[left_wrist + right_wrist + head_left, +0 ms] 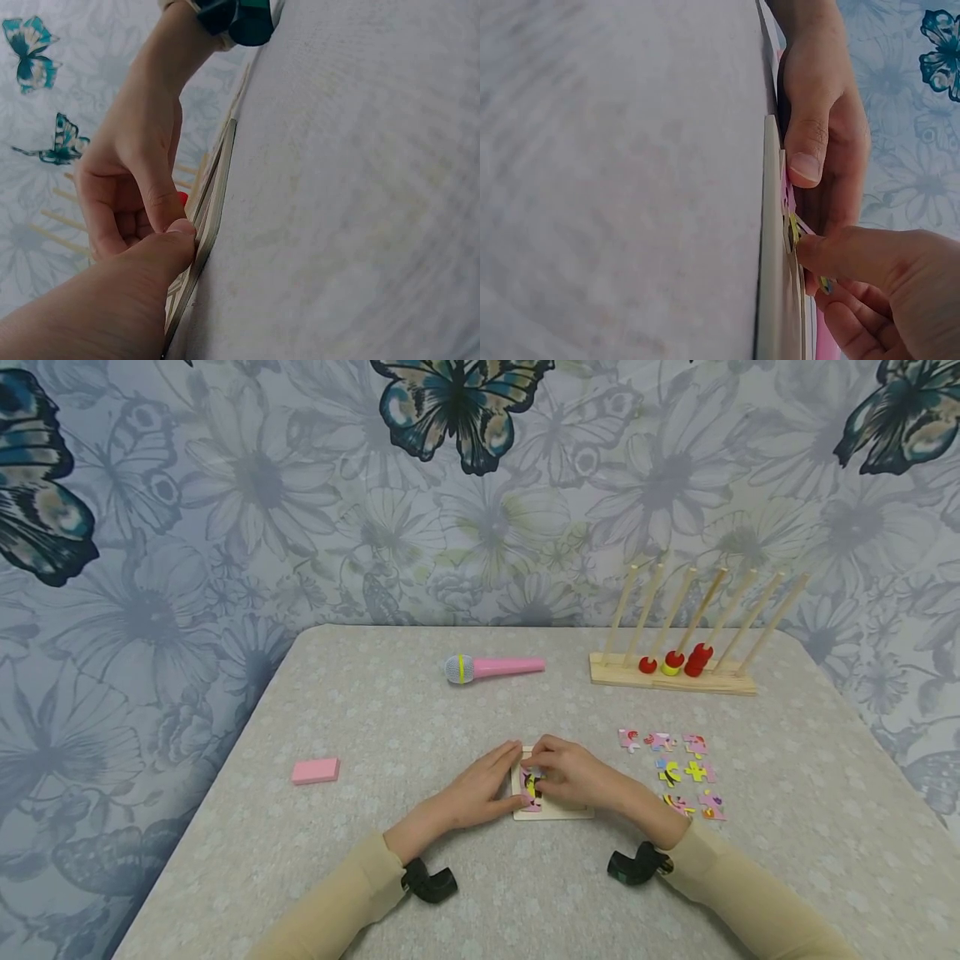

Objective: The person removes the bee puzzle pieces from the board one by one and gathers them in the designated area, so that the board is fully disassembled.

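A small wooden puzzle tray lies on the table, with joined pink and yellow puzzle pieces along its left side. My left hand rests at the tray's left edge, fingers extended; its thumb touches the pieces. Over the tray, my right hand pinches a puzzle piece between thumb and fingers. That piece looks tilted against the tray in the right wrist view, and the fingers hide most of it. Several loose puzzle pieces lie to the right of the tray.
A pink toy microphone lies toward the back. At the back right stands a wooden peg stand with red and yellow beads. A pink block is at the left. Behind the table is a wall with butterflies.
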A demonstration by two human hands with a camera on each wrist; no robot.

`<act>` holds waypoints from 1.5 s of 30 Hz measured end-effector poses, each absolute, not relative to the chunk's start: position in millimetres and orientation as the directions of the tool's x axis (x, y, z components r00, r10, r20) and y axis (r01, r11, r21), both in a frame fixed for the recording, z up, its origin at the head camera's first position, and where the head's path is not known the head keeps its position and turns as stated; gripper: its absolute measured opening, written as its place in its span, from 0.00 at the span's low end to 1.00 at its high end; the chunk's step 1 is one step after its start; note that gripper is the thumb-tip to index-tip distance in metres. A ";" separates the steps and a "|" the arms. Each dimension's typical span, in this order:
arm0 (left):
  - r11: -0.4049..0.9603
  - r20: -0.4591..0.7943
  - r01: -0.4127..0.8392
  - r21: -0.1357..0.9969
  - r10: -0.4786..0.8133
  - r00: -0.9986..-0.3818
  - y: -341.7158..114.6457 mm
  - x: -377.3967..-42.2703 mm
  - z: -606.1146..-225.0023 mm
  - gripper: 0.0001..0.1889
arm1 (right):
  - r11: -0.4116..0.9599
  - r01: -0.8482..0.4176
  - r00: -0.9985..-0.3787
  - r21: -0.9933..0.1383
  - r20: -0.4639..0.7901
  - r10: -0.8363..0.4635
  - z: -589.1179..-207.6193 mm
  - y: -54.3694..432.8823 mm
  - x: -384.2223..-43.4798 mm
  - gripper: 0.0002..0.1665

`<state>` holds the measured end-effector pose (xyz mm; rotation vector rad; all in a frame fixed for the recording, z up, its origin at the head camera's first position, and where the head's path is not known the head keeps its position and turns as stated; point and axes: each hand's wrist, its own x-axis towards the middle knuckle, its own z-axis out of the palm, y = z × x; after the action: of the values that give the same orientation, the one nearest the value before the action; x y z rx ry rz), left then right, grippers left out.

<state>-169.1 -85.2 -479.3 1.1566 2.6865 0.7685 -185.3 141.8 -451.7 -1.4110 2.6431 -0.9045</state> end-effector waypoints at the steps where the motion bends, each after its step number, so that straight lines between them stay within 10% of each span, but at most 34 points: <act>1: 0.580 0.090 0.648 0.494 0.707 -0.702 -85.0 -169.0 -479.6 0.41 | 0.435 -0.755 -0.600 -0.491 0.249 -0.760 -451.9 142.0 -185.3 0.20; 24: 0.622 0.063 0.618 0.480 0.679 -0.732 -83.5 -169.8 -479.2 0.52 | 0.683 -0.497 -0.865 -0.535 0.244 -0.439 -448.6 270.8 -166.0 0.20; 39: 0.621 0.052 0.628 0.469 0.691 -0.721 -82.8 -168.3 -477.6 0.60 | 0.716 -0.496 -0.867 -0.492 0.228 -0.444 -441.7 258.8 -169.7 0.20; 45: 0.616 0.054 0.639 0.461 0.699 -0.713 -82.1 -169.0 -477.7 0.59 | 0.551 -0.608 -0.778 -0.572 0.291 -0.556 -429.1 203.5 -169.4 0.19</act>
<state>-169.0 -82.1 -477.7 1.1258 2.7041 0.6930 -169.4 203.5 -429.1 -1.0648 2.8327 -1.0924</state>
